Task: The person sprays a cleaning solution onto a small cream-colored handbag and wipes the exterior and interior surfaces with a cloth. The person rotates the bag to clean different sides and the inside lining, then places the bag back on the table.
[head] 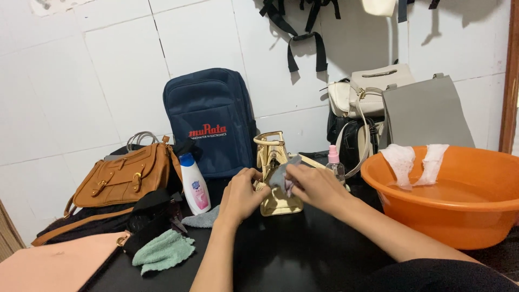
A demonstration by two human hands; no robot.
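Note:
A small shiny gold handbag [277, 203] stands upright on the black table, its handle up. My left hand [241, 194] grips the bag's left side. My right hand [316, 186] presses a small grey cloth [279, 176] against the bag's upper front. Both forearms reach in from the bottom of the view.
An orange basin [459, 216] of water with two white cloths [413, 162] over its rim sits at right. A white lotion bottle [194, 189], small spray bottle [335, 165], green cloth [162, 251], tan bag [124, 178], navy backpack [213, 121] and pale bags [367, 92] surround the table [292, 254].

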